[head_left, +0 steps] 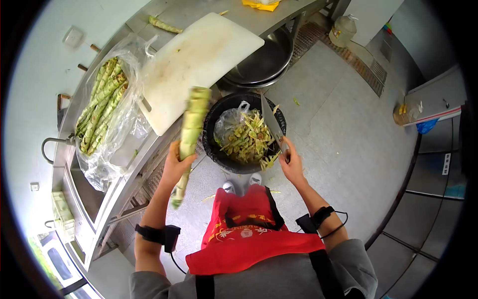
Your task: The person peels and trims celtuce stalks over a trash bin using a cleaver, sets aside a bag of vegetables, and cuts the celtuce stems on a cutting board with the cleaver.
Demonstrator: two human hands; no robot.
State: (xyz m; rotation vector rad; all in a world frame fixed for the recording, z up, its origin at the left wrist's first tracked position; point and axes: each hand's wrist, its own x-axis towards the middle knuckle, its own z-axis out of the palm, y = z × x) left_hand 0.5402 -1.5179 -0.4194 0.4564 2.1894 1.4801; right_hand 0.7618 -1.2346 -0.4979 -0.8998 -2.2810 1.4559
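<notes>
My left hand (pixel 177 162) is wrapped round the lower part of a thick green celtuce stalk (pixel 192 119), which stands up from the fist, its upper end blurred by motion. My right hand (pixel 293 163) grips the handle of a kitchen knife (pixel 272 119); its broad blade points away from me over the right side of a black bin (pixel 211 149). Peelings (pixel 246 139) and a crumpled clear plastic bag (pixel 229 123) lie in the bin. The stalk is left of the bin, apart from the knife.
A white cutting board (pixel 199 65) lies on the steel counter (pixel 142 164). Beside it, a clear bag (pixel 132 99) holds several celtuce stalks (pixel 102 102). Large metal bowls (pixel 266 57) stand beyond the bin. A plastic jug (pixel 343 31) is by the floor drain (pixel 361 62).
</notes>
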